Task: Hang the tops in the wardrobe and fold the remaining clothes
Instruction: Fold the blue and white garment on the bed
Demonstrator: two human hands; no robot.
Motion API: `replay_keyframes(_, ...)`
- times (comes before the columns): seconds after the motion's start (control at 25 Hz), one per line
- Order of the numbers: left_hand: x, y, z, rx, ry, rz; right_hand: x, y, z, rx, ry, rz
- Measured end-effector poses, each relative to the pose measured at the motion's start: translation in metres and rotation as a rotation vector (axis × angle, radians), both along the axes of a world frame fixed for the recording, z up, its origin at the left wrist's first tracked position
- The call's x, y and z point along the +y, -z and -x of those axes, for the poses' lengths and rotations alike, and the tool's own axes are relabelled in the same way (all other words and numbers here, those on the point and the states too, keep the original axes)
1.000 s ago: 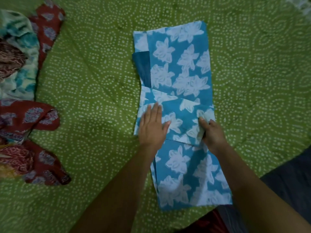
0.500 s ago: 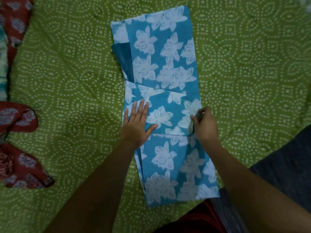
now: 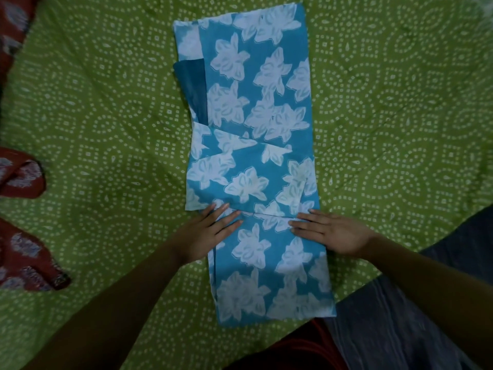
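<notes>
A blue garment with white flowers (image 3: 256, 124) lies folded into a long narrow strip on the green patterned bedsheet (image 3: 106, 129). A sleeve flap is folded across its middle. My left hand (image 3: 205, 233) lies flat on the strip's left edge, fingers spread and pointing up-right. My right hand (image 3: 330, 231) lies flat on the right edge, fingers pointing left. Both hands press the cloth just below the folded flap and hold nothing.
Dark red printed clothes (image 3: 24, 252) lie at the left edge of the bed, with more red cloth (image 3: 13, 25) at the top left. A grey striped fabric (image 3: 400, 329) covers the lower right corner.
My right hand let go of the pinched flap edge and now lies flat. Both hands slid a little down the strip toward me. The view shifted, so the garment sits more to the centre.
</notes>
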State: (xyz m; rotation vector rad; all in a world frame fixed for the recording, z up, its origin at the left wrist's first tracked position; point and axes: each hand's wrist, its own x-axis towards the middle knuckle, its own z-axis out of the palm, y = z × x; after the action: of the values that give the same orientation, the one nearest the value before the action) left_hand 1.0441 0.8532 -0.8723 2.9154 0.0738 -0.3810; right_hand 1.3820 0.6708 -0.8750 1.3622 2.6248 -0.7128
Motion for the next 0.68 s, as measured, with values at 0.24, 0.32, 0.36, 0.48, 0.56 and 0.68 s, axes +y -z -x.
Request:
replay_keyframes(0.24,0.025,-0.007,-0.021,-0.008,-1.201,0.830,0.064,-0.037,0.004,0.613,1.266,0.616)
replay_keyframes(0.32,0.048,0.000,-0.035,0.067,-1.371,0.920,0.097,-0.029,-0.008,0.642,1.540,0.745)
replay_keyframes(0.36,0.057,-0.001,-0.045,0.070,-1.414,1.018,0.109,-0.023,-0.011,0.679,1.614,0.805)
replay_keyframes(0.48,0.067,-0.014,-0.071,-0.038,-1.596,1.331,0.123,-0.007,-0.009,0.799,1.737,0.886)
replay_keyframes(0.56,0.067,-0.021,-0.077,-0.081,-1.682,1.585,0.114,-0.004,-0.007,0.723,1.723,0.791)
replay_keyframes(0.68,0.060,-0.027,-0.073,-0.103,-1.671,1.494,0.098,-0.012,0.000,0.658,1.685,0.655)
